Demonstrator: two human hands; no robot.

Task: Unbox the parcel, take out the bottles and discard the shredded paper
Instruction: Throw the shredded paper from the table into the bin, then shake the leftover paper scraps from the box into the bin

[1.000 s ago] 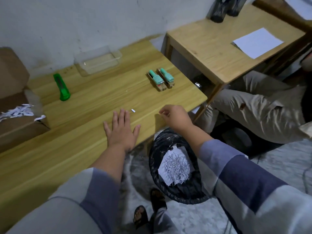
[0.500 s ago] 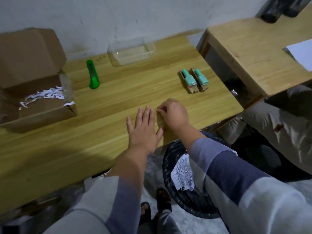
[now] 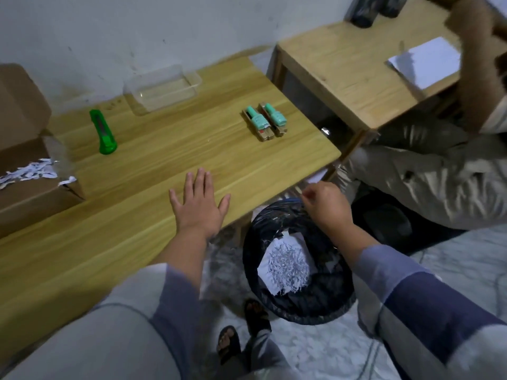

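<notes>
cardboard box [image 3: 24, 171] cut off at left edge, right hand's [image 3: 325, 207] pinch contents too small to tell

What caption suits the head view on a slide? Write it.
Left hand flat on the table, right hand pinched above the bin holding shredded paper.

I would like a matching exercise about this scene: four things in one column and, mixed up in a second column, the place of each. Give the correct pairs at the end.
Things
1. green utility knife
2. two bottles
3. cardboard box
4. left hand

Places
A. flat on the table near its front edge
B. at the left end of the table, with shredded paper inside
C. lying side by side near the right end of the table
D. lying between the box and the clear plastic tray

Pairs: 1-D, 2-C, 3-B, 4-A
</notes>
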